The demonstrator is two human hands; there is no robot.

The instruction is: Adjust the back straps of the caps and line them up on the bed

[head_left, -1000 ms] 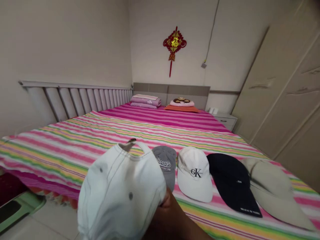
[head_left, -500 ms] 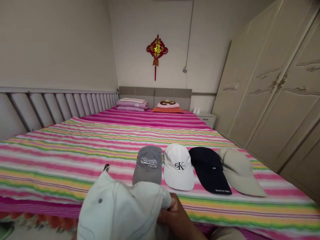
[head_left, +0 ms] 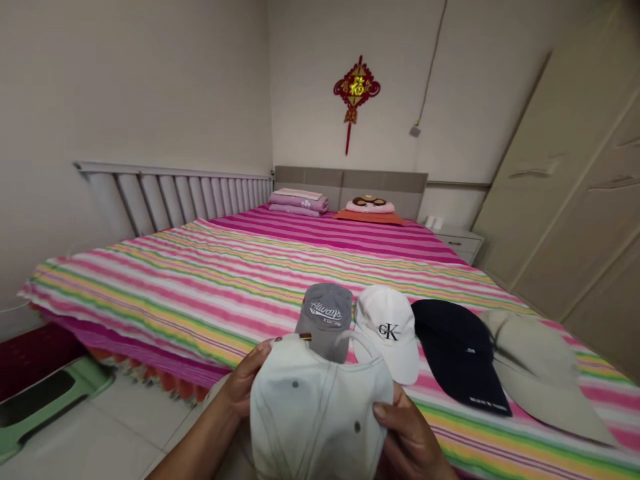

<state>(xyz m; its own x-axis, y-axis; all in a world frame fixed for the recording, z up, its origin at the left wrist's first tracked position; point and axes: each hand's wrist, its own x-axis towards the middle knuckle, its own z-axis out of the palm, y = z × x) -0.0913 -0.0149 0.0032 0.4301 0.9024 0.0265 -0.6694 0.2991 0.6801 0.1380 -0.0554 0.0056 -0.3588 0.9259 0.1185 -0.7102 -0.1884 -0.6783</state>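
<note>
A pale, whitish baseball cap [head_left: 315,407] is held up low in front of me, its back strap opening and small metal buckle toward the top. My left hand [head_left: 247,380] grips its left edge, and my right hand [head_left: 410,427] pinches the right side with the thumb on the outside. Behind it on the bed lie a grey cap [head_left: 327,313] with white lettering and a white cap [head_left: 387,320] with black letters. Farther right are a dark navy cap [head_left: 457,347] and a beige cap [head_left: 543,367], side by side. The held cap overlaps the grey one in view.
A striped sheet [head_left: 235,273] covers the bed. Folded purple bedding [head_left: 299,201] and a pink-and-orange stack [head_left: 370,208] lie near the headboard [head_left: 310,180]. A green stool [head_left: 60,393] stands on the floor at left; a wardrobe [head_left: 565,200] and a nightstand [head_left: 457,240] stand at right.
The view has swung left. The pale cap has turned so its back opening shows at the top, and my left hand has come into view gripping it. The caps on the bed stay in their row.
</note>
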